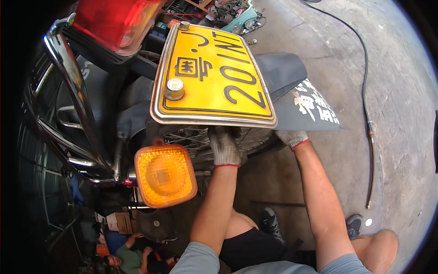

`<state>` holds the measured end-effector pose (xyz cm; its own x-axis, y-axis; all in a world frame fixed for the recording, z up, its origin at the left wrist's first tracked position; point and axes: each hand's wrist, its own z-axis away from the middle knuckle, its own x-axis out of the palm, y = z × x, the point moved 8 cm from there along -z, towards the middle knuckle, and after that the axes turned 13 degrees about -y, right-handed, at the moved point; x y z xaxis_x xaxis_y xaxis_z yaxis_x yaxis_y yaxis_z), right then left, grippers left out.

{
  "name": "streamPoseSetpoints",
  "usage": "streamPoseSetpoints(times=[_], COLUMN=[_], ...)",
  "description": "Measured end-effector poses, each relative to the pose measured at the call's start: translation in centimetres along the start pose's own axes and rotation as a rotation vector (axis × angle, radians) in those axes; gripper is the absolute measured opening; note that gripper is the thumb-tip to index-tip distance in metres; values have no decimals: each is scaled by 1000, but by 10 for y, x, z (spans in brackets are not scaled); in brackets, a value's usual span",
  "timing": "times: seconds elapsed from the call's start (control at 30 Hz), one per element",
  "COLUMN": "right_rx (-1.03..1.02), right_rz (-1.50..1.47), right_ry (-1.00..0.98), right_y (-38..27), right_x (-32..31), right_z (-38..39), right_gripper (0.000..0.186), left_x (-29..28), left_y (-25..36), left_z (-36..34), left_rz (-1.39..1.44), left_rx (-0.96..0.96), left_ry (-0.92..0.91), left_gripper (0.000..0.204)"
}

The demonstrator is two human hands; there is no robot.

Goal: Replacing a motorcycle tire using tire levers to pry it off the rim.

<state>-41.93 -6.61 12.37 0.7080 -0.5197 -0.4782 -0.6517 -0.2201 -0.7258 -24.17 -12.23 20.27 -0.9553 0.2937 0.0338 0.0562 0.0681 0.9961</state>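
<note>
I am crouched at the rear of a motorcycle, both hands in pale knitted gloves with red cuffs. My left hand (224, 148) reaches in by the spoked rear wheel (189, 139); its fingers are hidden under the yellow license plate (210, 96). Close to the tire, under the dark mud flap (315, 116) with white lettering, is my right hand (292, 138), its fingers also out of sight. Whether either hand grips anything does not show. Left of my left forearm hangs an orange turn signal (165, 176).
A chrome rack (68, 73) and a red tail light (116, 25) stick out at the upper left. A black hose (366, 91) with a metal end lies on the concrete at right. At the lower left another person (132, 253) sits near cardboard boxes (119, 222).
</note>
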Motion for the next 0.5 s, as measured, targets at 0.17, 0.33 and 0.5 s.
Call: streamPoseSetpoints(times=[0.17, 0.33, 0.5], right_rx=[-34, -47, 34], right_rz=[147, -40, 75], right_ry=[48, -14, 62], right_y=[-9, -23, 26], right_x=[3, 7, 7], right_z=[-3, -6, 23], right_gripper=[17, 17, 25], left_x=[-13, -59, 8], left_y=[-9, 1, 41], left_z=[-13, -22, 35], left_rz=[163, -484, -508], left_rx=[27, 148, -231], left_ry=[90, -57, -208], left_gripper=[27, 29, 49])
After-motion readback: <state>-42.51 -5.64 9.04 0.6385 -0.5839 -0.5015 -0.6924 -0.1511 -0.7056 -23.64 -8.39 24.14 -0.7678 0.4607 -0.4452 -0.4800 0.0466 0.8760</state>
